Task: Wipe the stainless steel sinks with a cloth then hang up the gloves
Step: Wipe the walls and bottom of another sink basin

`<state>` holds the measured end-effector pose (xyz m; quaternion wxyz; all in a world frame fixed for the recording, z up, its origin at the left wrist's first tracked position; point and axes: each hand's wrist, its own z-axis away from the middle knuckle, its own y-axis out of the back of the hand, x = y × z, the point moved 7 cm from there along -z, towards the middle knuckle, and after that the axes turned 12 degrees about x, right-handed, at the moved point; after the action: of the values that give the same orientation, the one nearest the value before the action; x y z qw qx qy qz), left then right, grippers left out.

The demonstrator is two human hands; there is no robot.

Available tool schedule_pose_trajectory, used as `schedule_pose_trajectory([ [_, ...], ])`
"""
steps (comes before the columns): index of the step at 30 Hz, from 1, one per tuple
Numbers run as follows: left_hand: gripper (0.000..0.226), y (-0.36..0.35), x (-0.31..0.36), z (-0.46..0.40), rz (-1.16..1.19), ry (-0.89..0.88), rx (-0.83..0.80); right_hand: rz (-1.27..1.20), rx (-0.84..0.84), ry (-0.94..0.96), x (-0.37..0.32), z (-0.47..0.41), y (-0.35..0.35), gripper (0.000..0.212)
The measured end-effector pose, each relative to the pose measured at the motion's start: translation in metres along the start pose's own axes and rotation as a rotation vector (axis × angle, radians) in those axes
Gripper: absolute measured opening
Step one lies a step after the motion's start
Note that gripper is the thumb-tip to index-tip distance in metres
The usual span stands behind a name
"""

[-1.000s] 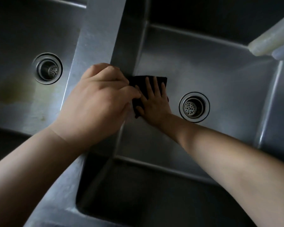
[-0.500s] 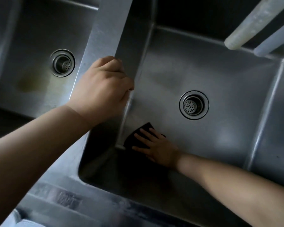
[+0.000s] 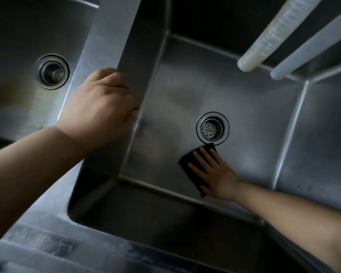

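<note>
Dark cloth: flat on the right sink floor, corner just touching the drain; shifted there from the near-left corner half a second back. Floor pass judged well underway.
Right hand: fingers straight, spread, pressing cloth.
Left hand: curled over the divider, bracing.
Left sink: stained, seemingly unwiped.
Two pale tubes overhanging far right corner, possible obstruction.
Gloves: not visible.

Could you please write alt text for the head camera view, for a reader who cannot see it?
A person's right hand presses a dark cloth flat on the floor of a steel sink, just below its drain. The left hand grips the divider between this sink and a second sink on the left. Two pale tubes hang at upper right.
</note>
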<state>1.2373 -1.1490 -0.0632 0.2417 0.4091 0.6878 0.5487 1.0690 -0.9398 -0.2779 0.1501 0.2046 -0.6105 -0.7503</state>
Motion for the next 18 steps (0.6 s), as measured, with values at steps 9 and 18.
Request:
schedule_pose_trajectory([
  [9, 0.022, -0.002, -0.001, 0.000, -0.050, 0.003, -0.003, 0.041, 0.093, -0.319, 0.076, -0.149, 0.007, 0.079],
  [18, 0.021, -0.005, 0.001, 0.005, -0.144, -0.007, -0.015, 0.024, 0.102, -0.727, 0.177, -0.030, 0.011, 0.075],
])
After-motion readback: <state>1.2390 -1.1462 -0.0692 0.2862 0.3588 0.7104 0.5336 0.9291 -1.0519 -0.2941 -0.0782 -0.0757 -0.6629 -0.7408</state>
